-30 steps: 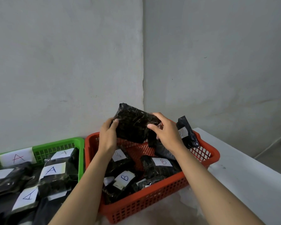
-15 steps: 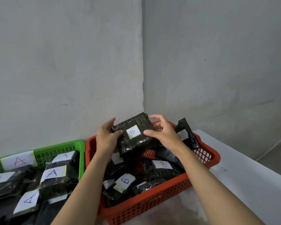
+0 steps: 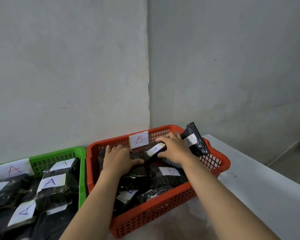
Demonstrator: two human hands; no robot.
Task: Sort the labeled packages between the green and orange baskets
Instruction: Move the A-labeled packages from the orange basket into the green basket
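Reaching into the orange basket: both my hands are down among the black packages at its far end
Left hand: my left hand (image 3: 118,158) lies flat, fingers straight and spread, pressing on top of a black package (image 3: 137,159) near the basket's back wall
Right hand: my right hand (image 3: 174,149) curls its fingers over the far end of that same package, thumb underneath, gripping it beside its white label (image 3: 155,149)
Package in hand: it rests tilted on the pile inside the orange basket, label up, the letter on it too skewed to read
Orange basket: the orange basket (image 3: 163,210) stands on a pale table (image 3: 260,193) in the corner of two grey walls; a paper tag marked B (image 3: 139,139) hangs on its back wall
Other B packages: one labelled B (image 3: 169,171) lies just below my right wrist; another black package (image 3: 195,139) stands propped upright against the right rim
Green basket: the green basket (image 3: 82,170) sits touching the orange one on its left, wearing a tag marked A (image 3: 12,169)
Green basket's load: black packages labelled A (image 3: 51,182) lie stacked inside it
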